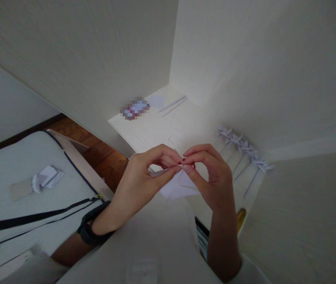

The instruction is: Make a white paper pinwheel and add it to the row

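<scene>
My left hand [144, 169], with a dark band on its wrist, pinches the upper edge of a white sheet of paper [175, 187]. My right hand [215, 177] meets it there, thumb and fingers closed on the same edge. The fingertips of both hands nearly touch, and they hide the spot they work on. Below them the paper hangs in front of my body, with crease-like lines on its right part. Right of my hands, several folded white paper flowers [241, 144] on thin stems lie in a row on the white tabletop [144, 134].
Pale walls close in the tabletop at the back and right. Toward the back lie a blurred-out object [135, 108], a small paper sheet [156, 102] and thin sticks [173, 104]. A yellow object [241, 219] rests by my right forearm. Crumpled paper [47, 178] lies on the mattress [16, 157].
</scene>
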`<action>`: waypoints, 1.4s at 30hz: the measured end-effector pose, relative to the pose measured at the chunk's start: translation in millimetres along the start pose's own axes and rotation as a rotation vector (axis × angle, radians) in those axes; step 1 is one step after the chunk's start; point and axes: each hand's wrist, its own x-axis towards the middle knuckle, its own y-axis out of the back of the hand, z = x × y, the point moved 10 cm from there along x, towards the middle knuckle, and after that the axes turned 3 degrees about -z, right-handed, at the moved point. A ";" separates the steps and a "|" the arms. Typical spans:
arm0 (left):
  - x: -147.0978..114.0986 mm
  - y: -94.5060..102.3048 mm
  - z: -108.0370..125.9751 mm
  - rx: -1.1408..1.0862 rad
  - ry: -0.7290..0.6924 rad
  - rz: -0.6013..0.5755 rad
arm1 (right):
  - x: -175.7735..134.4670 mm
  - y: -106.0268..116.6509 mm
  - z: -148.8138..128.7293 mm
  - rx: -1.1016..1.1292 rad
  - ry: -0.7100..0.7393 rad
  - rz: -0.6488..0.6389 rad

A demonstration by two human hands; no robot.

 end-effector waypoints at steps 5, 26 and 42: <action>0.2 0.4 1.7 -0.001 -0.013 0.009 | -0.7 -0.4 2.2 0.045 -0.026 0.018; -2.3 7.0 8.5 0.111 -0.023 0.087 | -1.9 0.2 -4.4 -0.008 -0.014 0.024; -6.0 8.0 17.0 0.258 -0.078 0.122 | -3.1 3.1 -12.5 -0.104 -0.025 0.100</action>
